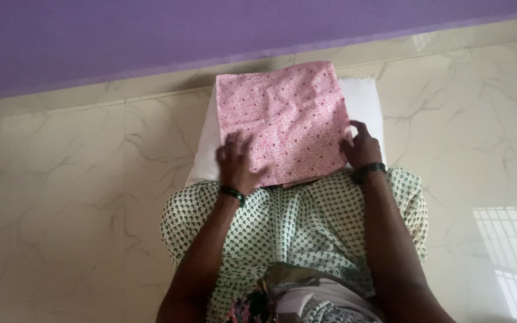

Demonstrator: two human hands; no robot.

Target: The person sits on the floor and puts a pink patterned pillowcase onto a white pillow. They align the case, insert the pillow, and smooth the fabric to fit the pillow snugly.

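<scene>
A pink cloth [285,116] with a small dark print lies folded into a square on a white pad [363,98] on the floor. My left hand [237,161] rests flat on the cloth's near left corner, fingers spread. My right hand [361,146] touches the cloth's near right edge, fingers slightly curled over it. Both wrists wear dark bangles. The cloth's near edge meets my knees, which are covered by green-patterned fabric [288,221].
A cream marble-look tiled floor [67,197] surrounds the pad. A purple wall [151,30] runs along the far side. Bright window light reflects on the floor at the lower right [510,257].
</scene>
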